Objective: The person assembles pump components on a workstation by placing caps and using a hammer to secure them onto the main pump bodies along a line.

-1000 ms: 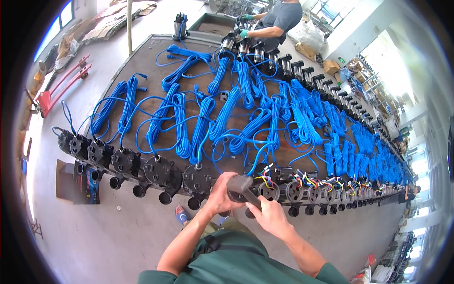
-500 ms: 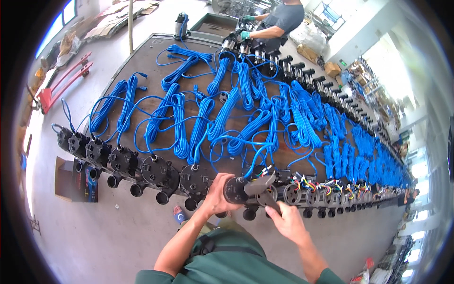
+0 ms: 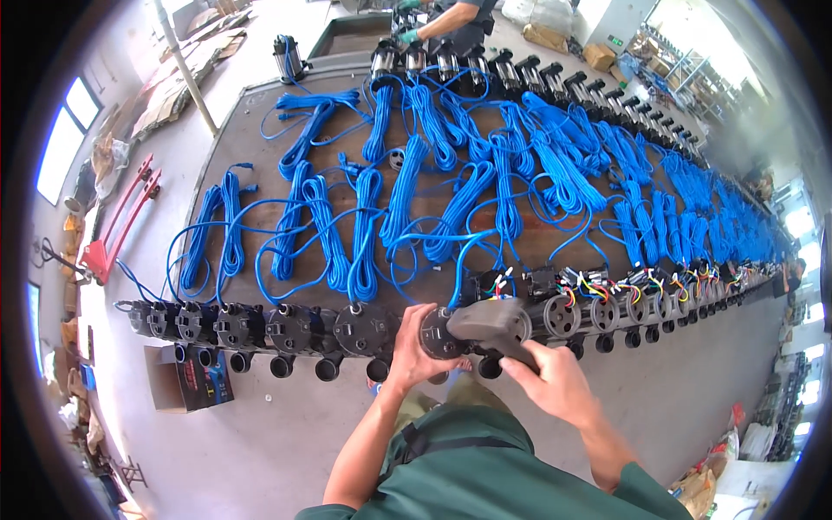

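Observation:
My left hand (image 3: 411, 354) is wrapped round the near side of a black pump (image 3: 440, 336) with a round cap, which stands in the row along the table's near edge. A blue cable rises from the back of its cap. In my right hand (image 3: 555, 381) is a hammer (image 3: 482, 321) with a dark grey, motion-blurred head. The head hangs just right of the cap and covers part of it; whether they touch I cannot tell. Left of my left hand stands another capped black pump (image 3: 362, 331). To the right, an uncapped pump (image 3: 563, 317) shows coloured wires.
Coiled blue cables (image 3: 399, 195) cover much of the brown table (image 3: 247, 147). Along its far edge runs a row of silver and black pumps (image 3: 445, 62), where a co-worker (image 3: 451, 24) in green gloves works. An open cardboard box (image 3: 178, 381) and red pallet truck (image 3: 108, 247) stand on the floor.
The hammer head has lifted and appears larger, closer to me. My left hand stays on the same pump. My view has shifted, so the co-worker is now partly cut off at the top.

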A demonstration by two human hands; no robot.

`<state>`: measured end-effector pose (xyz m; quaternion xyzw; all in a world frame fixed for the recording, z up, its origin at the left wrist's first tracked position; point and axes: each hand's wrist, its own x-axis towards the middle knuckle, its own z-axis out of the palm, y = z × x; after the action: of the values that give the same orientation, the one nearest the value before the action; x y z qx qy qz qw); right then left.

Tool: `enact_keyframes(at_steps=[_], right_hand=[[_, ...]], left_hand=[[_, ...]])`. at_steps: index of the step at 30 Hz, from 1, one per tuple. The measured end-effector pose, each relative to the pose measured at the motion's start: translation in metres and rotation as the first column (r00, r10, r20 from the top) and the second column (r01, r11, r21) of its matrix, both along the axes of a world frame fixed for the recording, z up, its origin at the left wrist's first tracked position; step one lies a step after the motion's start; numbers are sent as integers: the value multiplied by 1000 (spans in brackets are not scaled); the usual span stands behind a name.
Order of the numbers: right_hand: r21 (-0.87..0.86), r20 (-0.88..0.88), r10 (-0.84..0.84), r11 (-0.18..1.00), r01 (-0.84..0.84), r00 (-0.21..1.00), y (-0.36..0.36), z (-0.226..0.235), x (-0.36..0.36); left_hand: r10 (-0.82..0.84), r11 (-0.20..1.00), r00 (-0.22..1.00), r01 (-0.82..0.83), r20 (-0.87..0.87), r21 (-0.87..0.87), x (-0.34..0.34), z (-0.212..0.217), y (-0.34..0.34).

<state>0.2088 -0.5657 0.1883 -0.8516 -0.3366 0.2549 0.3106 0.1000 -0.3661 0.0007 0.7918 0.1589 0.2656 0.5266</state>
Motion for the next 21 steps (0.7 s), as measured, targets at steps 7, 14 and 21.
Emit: enact_keyframes(at_steps=[7, 14, 21], right_hand=[[-106, 74, -33, 994, 41, 997, -32, -62, 13], [236, -273, -251, 918, 317, 929, -78, -83, -6], [10, -495, -365, 905, 425, 788, -92, -127, -27]], left_hand=[[-31, 995, 998, 26, -55, -98, 4, -4, -4], [325, 945, 862, -278, -389, 173, -47, -55, -72], [135, 817, 893, -345, -429, -461, -26, -187, -103]])
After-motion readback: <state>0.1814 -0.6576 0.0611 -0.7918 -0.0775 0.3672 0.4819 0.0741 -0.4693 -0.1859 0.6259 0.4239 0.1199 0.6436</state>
